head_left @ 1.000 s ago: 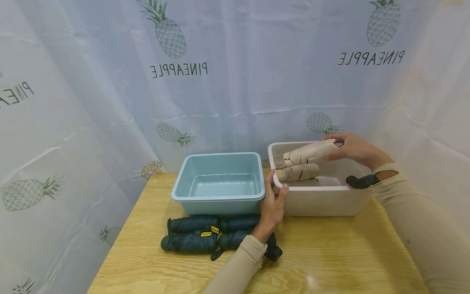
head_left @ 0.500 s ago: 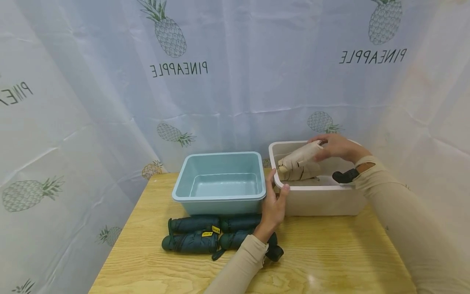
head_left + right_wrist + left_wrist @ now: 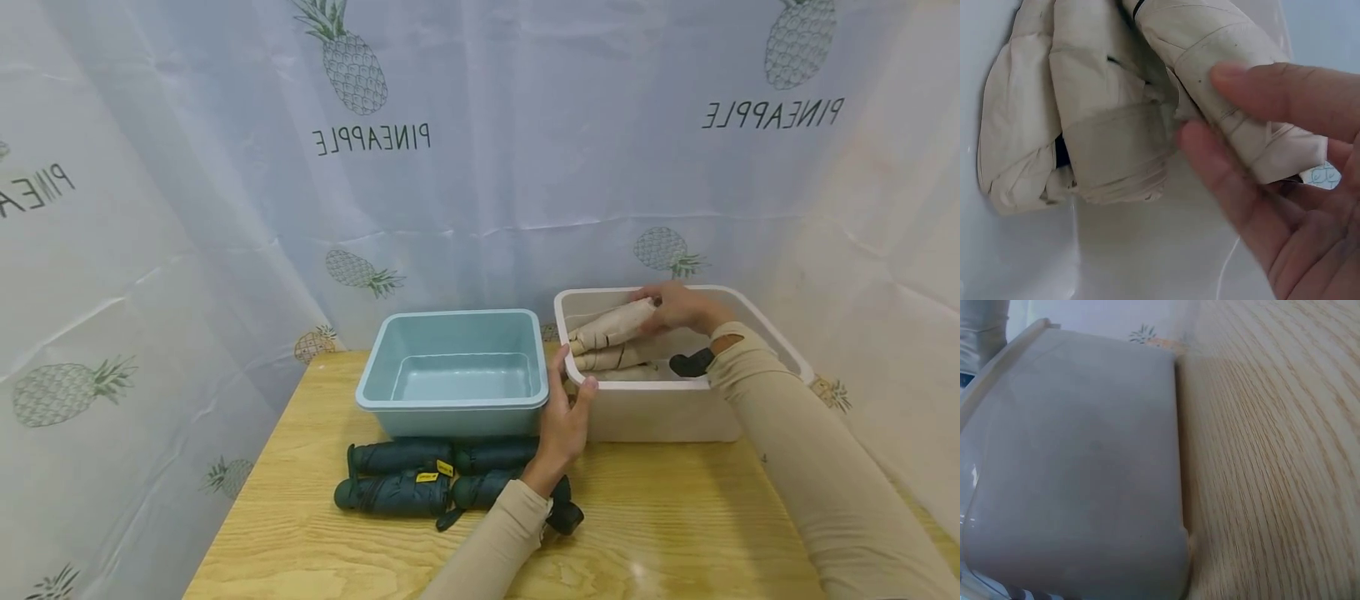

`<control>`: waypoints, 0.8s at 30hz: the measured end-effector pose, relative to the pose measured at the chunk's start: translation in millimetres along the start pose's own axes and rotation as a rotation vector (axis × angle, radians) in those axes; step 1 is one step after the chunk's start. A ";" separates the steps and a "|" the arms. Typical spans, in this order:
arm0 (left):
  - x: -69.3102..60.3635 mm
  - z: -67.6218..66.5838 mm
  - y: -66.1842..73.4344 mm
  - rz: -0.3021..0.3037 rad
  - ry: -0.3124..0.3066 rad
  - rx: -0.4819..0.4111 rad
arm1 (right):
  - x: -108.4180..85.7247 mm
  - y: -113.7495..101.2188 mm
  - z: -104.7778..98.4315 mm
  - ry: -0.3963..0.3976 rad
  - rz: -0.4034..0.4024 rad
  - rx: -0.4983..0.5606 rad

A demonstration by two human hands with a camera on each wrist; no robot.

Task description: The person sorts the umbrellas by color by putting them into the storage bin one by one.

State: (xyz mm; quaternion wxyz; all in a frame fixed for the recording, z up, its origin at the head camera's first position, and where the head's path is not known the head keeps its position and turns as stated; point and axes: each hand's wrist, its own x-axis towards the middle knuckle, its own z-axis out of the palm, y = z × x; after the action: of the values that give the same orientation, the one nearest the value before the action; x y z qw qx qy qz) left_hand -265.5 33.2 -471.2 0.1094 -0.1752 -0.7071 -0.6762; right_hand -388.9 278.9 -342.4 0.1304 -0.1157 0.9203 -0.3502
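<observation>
Inside the white bin, my right hand holds a folded beige umbrella by its near end. The right wrist view shows thumb and fingers on either side of its wrapped fabric. Two more folded beige umbrellas lie alongside, the middle one and the outer one by the bin wall. My left hand grips the bin's front left corner, thumb on the front and fingers on the side. Only the bin's outer wall and the table show in the left wrist view; that hand is out of it.
A light blue bin with nothing inside stands left of the white bin. Several folded dark green umbrellas lie in front of it on the wooden table, partly behind my left forearm. A pineapple-print curtain hangs behind.
My right hand has moved left and lowered the beige umbrella into the white bin, beside the others. My left hand has stayed at the bin's corner.
</observation>
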 end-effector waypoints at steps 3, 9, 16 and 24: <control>-0.1 0.6 0.5 0.000 -0.003 -0.008 | 1.7 1.4 0.4 -0.003 0.026 -0.086; 1.5 1.2 -1.5 0.004 -0.007 -0.010 | -1.4 0.6 3.3 -0.045 0.048 -0.137; 0.8 0.9 -0.1 -0.006 -0.020 -0.007 | -2.0 0.8 6.2 -0.033 0.049 -0.212; 1.0 0.6 -1.6 -0.008 -0.013 -0.010 | -6.0 -2.1 -0.4 -0.183 0.109 -0.153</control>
State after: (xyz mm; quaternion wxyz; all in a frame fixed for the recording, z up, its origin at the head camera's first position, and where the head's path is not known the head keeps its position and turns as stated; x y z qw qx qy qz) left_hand -266.9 33.8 -472.3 0.1011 -0.1775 -0.7051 -0.6790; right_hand -383.2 279.5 -339.8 0.2232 -0.1066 0.9336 -0.2592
